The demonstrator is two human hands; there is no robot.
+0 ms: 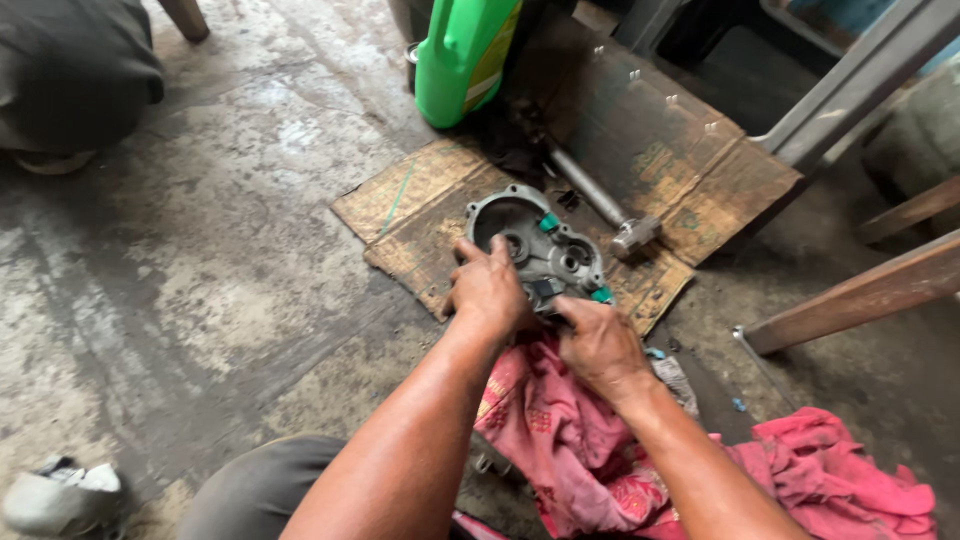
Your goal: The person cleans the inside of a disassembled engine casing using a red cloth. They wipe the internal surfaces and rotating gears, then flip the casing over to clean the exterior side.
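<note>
Stained, cracked concrete floor (200,280) fills most of what I see, with a flattened sheet of worn cardboard (420,200) laid out on it. Near the front edge of that cardboard sits a grey metal engine cover (545,245), and that is where I have both hands. It is a cast piece, dull and greasy, with a rounded outline, a large round opening toward its far left, smaller round bores in the middle and bolt lugs around the rim. Two small green caps stand on it, one near the top and one at its near right edge.

My left hand (488,290) lies over the near left rim of the cover, fingers curled down onto it and thumb alongside. My right hand (600,345) pinches at a small dark part on the near edge of the cover; I cannot tell exactly what the fingertips hold.

Just below my hands, a pink rag (570,440) is bunched on the floor, reaching toward the bottom right corner. A steel hammer (605,205) lies on the cardboard beyond the cover, and a green plastic jug (462,55) stands at the cardboard's far edge.
</note>
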